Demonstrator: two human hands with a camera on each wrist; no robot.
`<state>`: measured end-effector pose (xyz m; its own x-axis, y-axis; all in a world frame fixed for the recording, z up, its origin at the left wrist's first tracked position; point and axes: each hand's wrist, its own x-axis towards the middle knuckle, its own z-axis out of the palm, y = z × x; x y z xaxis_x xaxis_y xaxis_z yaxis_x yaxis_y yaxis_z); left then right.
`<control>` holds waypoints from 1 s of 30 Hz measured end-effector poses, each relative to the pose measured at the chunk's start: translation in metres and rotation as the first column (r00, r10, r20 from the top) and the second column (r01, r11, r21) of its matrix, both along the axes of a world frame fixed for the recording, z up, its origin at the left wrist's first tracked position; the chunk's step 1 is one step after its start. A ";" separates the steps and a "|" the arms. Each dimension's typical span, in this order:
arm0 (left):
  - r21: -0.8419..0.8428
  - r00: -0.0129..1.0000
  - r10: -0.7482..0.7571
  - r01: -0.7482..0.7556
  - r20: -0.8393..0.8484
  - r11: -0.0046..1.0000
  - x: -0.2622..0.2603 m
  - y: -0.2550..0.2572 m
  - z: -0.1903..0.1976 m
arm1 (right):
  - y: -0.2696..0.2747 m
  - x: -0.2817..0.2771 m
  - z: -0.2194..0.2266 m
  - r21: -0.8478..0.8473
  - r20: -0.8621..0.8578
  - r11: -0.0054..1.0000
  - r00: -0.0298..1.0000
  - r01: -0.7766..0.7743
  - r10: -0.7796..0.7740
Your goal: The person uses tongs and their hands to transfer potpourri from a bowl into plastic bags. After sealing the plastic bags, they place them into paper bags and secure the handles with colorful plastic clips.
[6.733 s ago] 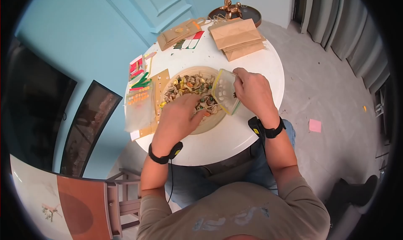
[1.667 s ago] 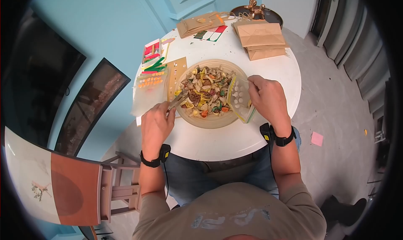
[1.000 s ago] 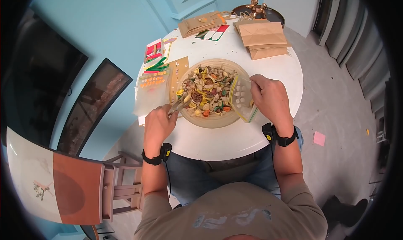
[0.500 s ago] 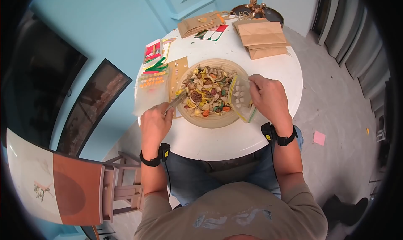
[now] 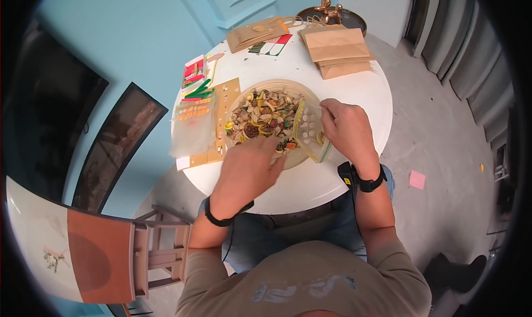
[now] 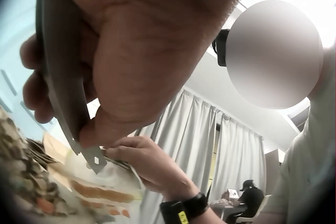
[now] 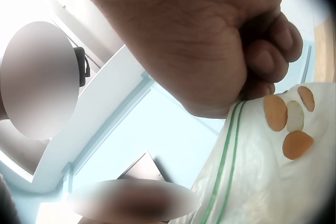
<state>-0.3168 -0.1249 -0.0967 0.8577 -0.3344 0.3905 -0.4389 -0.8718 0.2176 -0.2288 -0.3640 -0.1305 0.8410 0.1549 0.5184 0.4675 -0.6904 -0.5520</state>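
Head view shows the left hand (image 5: 248, 167) above the near left part of the wide beige bowl (image 5: 281, 83), which holds mixed dried pieces (image 5: 260, 112). Its fingers grip the grey metal tweezers (image 6: 62, 61). The right hand (image 5: 350, 129) pinches the clear zip bag (image 5: 311, 129) over the bowl's right rim.

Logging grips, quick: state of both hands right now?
Left hand: closed around a metal tool.
Right hand: closed, gripping a clear zip bag.
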 end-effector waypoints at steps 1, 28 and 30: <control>0.007 0.999 0.037 -0.037 0.014 0.999 0.001 0.008 -0.001 | -0.001 0.000 -0.001 0.003 0.003 1.000 1.000 0.004 -0.004; 0.138 0.941 0.316 -0.332 0.125 0.933 0.026 0.055 -0.029 | -0.001 -0.001 0.000 0.002 -0.002 1.000 1.000 -0.015 0.015; 0.135 0.946 0.293 -0.311 0.139 0.941 0.018 0.049 -0.017 | -0.001 -0.001 0.000 0.008 -0.003 1.000 1.000 -0.015 0.015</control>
